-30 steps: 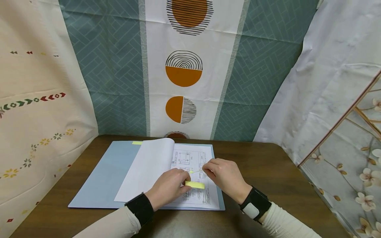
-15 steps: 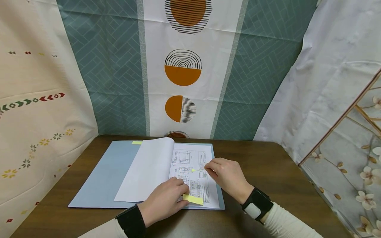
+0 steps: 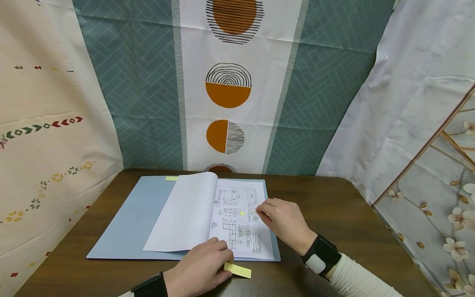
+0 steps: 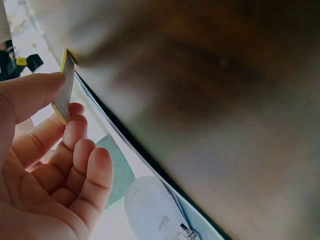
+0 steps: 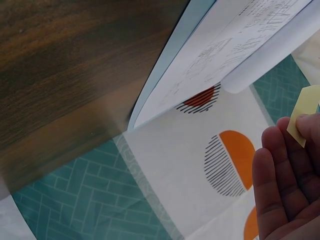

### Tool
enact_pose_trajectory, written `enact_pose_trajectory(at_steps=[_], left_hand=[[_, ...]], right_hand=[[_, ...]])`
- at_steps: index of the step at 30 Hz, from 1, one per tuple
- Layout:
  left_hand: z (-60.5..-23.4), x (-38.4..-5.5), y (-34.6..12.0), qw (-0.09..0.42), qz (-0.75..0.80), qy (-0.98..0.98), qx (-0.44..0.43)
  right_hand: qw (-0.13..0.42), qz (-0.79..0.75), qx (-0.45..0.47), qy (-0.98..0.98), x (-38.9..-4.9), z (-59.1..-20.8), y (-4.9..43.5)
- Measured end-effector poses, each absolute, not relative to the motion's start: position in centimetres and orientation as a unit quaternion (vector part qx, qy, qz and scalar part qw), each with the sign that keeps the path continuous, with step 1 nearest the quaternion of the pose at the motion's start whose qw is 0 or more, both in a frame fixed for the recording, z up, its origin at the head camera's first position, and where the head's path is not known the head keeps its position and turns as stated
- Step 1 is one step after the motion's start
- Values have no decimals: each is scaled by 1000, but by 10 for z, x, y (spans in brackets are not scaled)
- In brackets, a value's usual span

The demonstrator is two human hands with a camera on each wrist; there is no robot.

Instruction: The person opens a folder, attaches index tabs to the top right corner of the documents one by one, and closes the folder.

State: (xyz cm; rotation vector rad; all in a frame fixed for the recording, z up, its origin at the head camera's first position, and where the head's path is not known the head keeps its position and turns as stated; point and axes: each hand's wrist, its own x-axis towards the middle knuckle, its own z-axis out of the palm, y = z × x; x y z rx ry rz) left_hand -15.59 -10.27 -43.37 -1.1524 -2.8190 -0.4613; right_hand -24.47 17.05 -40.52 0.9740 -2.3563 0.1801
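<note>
Here, yellow pad (image 3: 238, 270) jutting from left grip (image 3: 200, 266), slip (image 5: 303, 106) from right grip (image 3: 285, 225).

The person's left hand (image 3: 200, 266) is nearer the body, thumb and forefinger set in a pinch, the other fingers gently curved toward the palm. The right hand (image 3: 285, 220) is held farther forward, its back uppermost, likewise pinching between thumb and fingers. The sleeved right forearm (image 3: 365, 275) slants inward to the wrist (image 3: 307, 241).
</note>
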Motion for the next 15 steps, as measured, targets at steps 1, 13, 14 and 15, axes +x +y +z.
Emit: enact_pose_trajectory(at_steps=[1, 13, 14, 15], left_hand=[[-434, -155, -103, 30, -147, -915, -374], [-436, -154, -104, -23, -120, -920, -372], [-436, -154, -104, -24, -120, -920, -372], [-435, -154, -104, -26, -121, -920, -373]], right_hand=[[289, 67, 365, -883, -245, -405, 171], [290, 66, 369, -881, -245, -405, 170], [290, 66, 369, -881, -245, -405, 170], [291, 66, 369, -880, -245, -405, 170]])
